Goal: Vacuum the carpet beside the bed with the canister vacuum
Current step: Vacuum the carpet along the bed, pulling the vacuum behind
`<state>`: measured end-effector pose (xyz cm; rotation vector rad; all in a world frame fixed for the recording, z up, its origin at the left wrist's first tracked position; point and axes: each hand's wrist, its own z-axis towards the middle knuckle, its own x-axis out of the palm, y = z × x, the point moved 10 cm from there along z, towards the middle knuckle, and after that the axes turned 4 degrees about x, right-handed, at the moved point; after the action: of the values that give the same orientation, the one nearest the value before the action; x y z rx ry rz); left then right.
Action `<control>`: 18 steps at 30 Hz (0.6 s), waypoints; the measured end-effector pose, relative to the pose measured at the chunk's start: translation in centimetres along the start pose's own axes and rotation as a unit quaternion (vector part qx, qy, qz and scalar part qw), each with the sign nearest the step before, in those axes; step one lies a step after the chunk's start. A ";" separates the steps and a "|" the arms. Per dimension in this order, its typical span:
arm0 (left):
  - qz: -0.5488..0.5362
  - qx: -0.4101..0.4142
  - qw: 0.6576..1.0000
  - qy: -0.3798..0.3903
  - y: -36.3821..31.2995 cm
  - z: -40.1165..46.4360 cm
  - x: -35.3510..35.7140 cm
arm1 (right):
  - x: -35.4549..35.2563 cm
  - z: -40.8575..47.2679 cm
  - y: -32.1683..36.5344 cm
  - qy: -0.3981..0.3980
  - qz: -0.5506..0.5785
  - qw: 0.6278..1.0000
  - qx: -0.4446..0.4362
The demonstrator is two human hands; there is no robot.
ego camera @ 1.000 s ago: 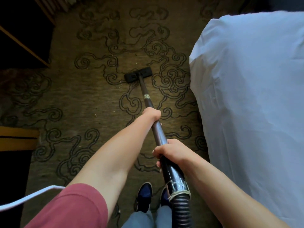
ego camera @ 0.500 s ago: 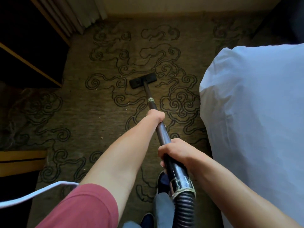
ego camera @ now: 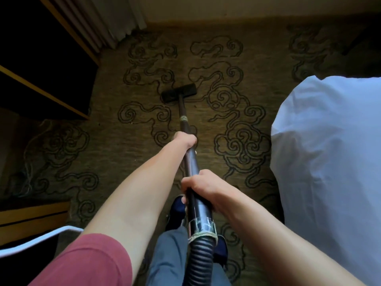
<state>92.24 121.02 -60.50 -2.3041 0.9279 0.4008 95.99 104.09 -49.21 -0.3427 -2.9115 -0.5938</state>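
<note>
A dark vacuum wand [ego camera: 190, 159] runs from the ribbed hose [ego camera: 201, 261] at the bottom up to a flat black floor head [ego camera: 179, 93] lying on the patterned olive carpet [ego camera: 115, 145]. My left hand [ego camera: 185, 139] grips the wand high up, arm stretched forward. My right hand [ego camera: 203, 187] grips it lower, just above the taped joint to the hose. The bed with white sheets [ego camera: 329, 162] fills the right side. The canister itself is out of view.
Dark wooden furniture [ego camera: 41, 75] with light trim stands at the left, a curtain [ego camera: 117, 19] hangs at the back left, and the wall skirting [ego camera: 226, 21] runs along the far edge. A white cable [ego camera: 41, 238] crosses the lower left. My dark shoes [ego camera: 177, 211] stand under the wand.
The floor head has slid forward over the carpet toward the far wall, and my view has tilted up, showing the curtain and skirting. Both hands keep their grip on the wand.
</note>
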 end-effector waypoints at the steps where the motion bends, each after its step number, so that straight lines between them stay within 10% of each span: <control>1: -0.001 -0.001 1.000 0.000 -0.4 0.8 -0.7 | 0.4 0.5 0.9 0.000 0.003 1.000 0.003; 18: -0.063 -0.009 0.995 0.077 -7.0 10.3 -4.7 | 0.6 7.7 12.1 -0.067 -0.141 0.988 -0.001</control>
<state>93.39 134.05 -63.12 -2.4204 0.8492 0.1810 97.63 118.11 -51.65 0.0336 -3.1151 -0.6354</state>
